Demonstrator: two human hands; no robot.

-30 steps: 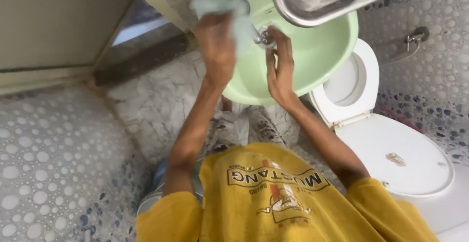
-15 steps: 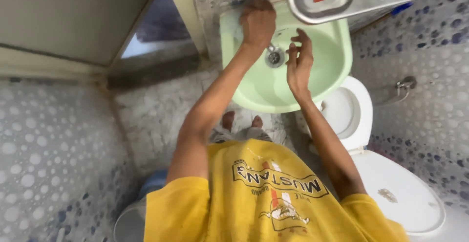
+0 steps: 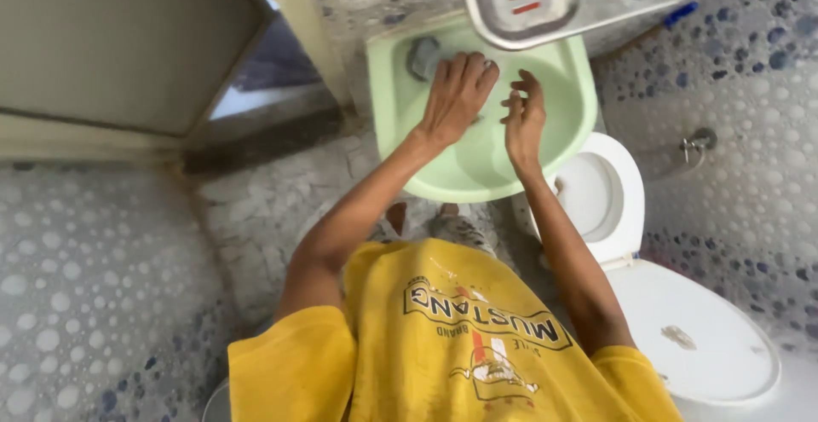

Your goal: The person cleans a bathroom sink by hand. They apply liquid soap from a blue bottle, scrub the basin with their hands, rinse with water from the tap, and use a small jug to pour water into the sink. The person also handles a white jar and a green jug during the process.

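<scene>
Both arms stretched forward. Left hand (image 3: 456,94) flat, palm down, fingers spread. Right hand (image 3: 523,115) loosely open, fingers curled, just beside it.

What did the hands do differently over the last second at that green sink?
The left hand held a pale cloth up at first, then brought it down to the back of the green basin. It now lies flat and open in the bowl, with a grey wad left beside its fingertips. The right hand stayed open over the bowl, holding nothing. The toilet did not change.
</scene>
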